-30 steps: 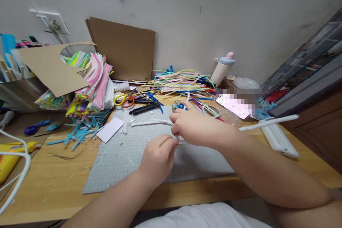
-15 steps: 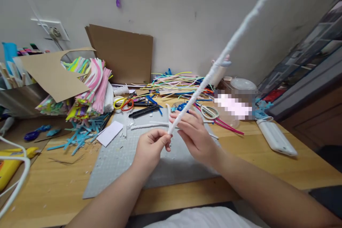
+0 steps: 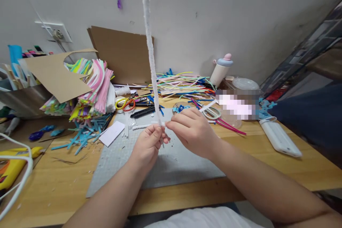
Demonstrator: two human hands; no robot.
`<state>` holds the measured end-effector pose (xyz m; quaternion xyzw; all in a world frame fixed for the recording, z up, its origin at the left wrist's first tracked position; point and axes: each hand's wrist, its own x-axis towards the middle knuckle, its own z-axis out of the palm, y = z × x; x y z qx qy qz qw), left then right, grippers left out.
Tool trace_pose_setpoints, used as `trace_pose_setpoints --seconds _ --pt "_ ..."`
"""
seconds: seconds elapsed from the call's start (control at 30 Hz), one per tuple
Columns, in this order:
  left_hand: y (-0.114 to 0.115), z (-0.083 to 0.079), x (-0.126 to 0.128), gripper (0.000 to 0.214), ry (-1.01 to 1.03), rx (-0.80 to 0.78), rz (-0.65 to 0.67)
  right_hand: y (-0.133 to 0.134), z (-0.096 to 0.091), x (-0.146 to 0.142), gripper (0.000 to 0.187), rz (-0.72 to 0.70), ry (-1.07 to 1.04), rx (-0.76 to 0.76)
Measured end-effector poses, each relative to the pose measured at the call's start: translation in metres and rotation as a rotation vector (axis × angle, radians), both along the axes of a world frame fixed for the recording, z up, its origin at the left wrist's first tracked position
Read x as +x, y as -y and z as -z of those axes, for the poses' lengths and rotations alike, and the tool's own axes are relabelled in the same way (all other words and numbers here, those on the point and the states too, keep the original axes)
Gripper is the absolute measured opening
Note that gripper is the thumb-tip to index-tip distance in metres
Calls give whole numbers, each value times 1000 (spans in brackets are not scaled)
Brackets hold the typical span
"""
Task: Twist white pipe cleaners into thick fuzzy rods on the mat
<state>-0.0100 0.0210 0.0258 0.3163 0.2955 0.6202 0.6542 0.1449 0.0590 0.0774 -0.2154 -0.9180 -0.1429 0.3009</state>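
A long white pipe cleaner (image 3: 149, 39) stands almost upright in front of me, its top leaving the frame. My left hand (image 3: 148, 146) pinches its lower end above the grey cutting mat (image 3: 120, 160). My right hand (image 3: 192, 132) is closed beside it, fingertips pinching the same end from the right; a short white piece sticks out above its knuckles. Both hands hover over the mat's far half.
Behind the mat lie yellow-and-red scissors (image 3: 123, 103), black cutters (image 3: 144, 111), a heap of coloured pipe cleaners (image 3: 181, 83) and a stack of pink and yellow ones (image 3: 91, 89). Cardboard sheets (image 3: 121, 55) lean on the wall. A bottle (image 3: 221, 70), white case (image 3: 279, 138) sit right.
The white pipe cleaner has swung from lying out to the right, through a slant, to nearly upright. My hands stayed pinched at its lower end over the mat.
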Motion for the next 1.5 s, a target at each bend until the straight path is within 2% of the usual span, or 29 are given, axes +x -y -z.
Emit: trace_pose_setpoints --seconds 0.1,0.23,0.33,0.5,0.6,0.83,1.0,1.1,1.17,1.2,1.27,1.33,1.37,1.4,1.43,1.5 --pt "0 1 3 24 -73 -8 -45 10 -2 0 20 3 97 69" --pt "1 2 6 25 -181 -22 -118 18 -2 -1 21 -5 176 82" --pt "4 0 6 21 -388 -3 -220 19 -2 1 20 2 145 72" --pt "12 -4 5 13 -879 212 -471 22 0 4 19 89 59 32" --pt "14 -1 3 9 -1083 351 -544 28 2 3 21 105 72 -47" --pt "18 4 3 11 -1324 678 -641 40 6 -6 20 167 -139 -338" --pt "21 7 1 16 -1350 710 -610 46 15 -8 19 107 -165 -430" --pt "20 7 -2 17 -1380 745 -571 48 9 3 17 2 -142 -521" --pt "19 8 -3 18 -1411 778 -554 47 0 13 18 -50 -193 -496" --pt "19 8 -3 18 -1432 794 -550 47 -5 19 19 -56 -232 -438" --pt "20 10 -4 19 -1494 841 -557 43 -15 28 19 -6 -264 -301" --pt "20 10 -4 19 -1577 933 -574 36 -20 31 17 99 -183 -281" --pt "20 10 -5 19 -1621 998 -578 31 -21 30 16 144 -115 -351" --pt "20 9 -5 18 -1663 1070 -568 26 -20 29 16 178 -39 -486" --pt "20 8 -5 18 -1701 1143 -543 21 -17 27 17 189 31 -686" --pt "20 5 -6 17 -1753 1265 -468 11 -9 24 24 150 124 -1247"
